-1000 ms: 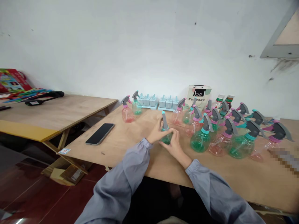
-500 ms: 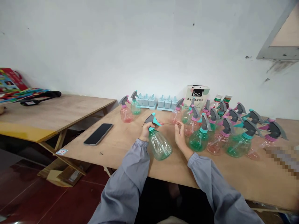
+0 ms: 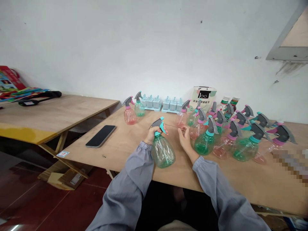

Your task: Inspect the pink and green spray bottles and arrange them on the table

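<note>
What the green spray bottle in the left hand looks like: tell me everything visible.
The spray bottle has a rounded, see-through green body, apparently plastic, with lengthwise ridges, a turquoise collar and a grey spray head with a turquoise front piece. It tilts, base toward the right, over the near part of the table. The left hand has its grip around the top; the right hand is apart. Whether it holds liquid or touches the table, I cannot tell.

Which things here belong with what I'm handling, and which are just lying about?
Belong, likely:
- clear green plastic spray bottle, in the left hand
- other pink and green plastic spray bottles

Apparently lying about:
- black-screened rectangular phone
- pale-blue block-shaped moulds
- cream printed box
</note>
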`<state>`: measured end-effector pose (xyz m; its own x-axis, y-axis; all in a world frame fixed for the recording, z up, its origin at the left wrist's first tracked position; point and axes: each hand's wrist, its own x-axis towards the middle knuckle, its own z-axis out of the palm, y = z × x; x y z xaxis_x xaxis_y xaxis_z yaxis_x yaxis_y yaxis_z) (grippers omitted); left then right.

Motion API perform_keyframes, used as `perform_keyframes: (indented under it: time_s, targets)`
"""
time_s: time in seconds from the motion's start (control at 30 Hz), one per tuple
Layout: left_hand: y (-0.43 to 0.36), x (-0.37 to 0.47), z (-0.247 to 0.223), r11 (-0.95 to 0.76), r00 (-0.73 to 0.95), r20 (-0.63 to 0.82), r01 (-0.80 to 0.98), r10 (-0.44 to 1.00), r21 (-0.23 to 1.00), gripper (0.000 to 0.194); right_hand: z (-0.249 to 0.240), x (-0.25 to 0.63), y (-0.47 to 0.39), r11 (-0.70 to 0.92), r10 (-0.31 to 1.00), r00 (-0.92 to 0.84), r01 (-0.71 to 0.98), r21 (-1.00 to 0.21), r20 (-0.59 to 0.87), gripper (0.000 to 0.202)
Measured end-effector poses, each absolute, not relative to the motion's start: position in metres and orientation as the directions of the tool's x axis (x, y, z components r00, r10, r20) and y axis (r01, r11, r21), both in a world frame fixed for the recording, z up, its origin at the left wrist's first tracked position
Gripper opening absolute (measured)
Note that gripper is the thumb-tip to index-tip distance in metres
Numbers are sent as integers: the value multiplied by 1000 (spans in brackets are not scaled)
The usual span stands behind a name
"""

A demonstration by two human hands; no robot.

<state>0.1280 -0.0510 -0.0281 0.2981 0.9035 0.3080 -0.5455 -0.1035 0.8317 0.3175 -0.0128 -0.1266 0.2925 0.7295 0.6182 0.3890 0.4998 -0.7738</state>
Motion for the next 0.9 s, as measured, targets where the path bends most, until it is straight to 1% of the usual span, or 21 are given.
perform_keyframes:
  time_s: [0.13,0.2,0.37,0.43,0.6,0.77,0.9]
  targets:
    - [-52,130,-29,-115,324,346,-562,881,819,28,-131,318,3,504,664,310,485,-714,680,48]
    - [-54,130,-28,-115,340,348,-551,874,826,30,-131,317,14,493,642,311,533,-688,701,52]
    - [-52,126,-30,-79,373,286,-481,883,873,17,-128,311,39,446,584,314,647,-619,749,63]
    - [-52,126,-30,-83,388,280,-453,878,888,15,-125,308,48,409,592,332,661,-629,734,70]
    - [-57,129,-28,-127,397,335,-466,855,876,21,-119,303,67,314,636,393,654,-688,664,81]
    - [-57,126,-28,-150,351,338,-466,873,872,16,-116,301,76,255,609,445,674,-693,657,87]
    - [-55,124,-29,-148,352,327,-449,877,881,16,-114,302,79,215,605,469,682,-699,643,91]
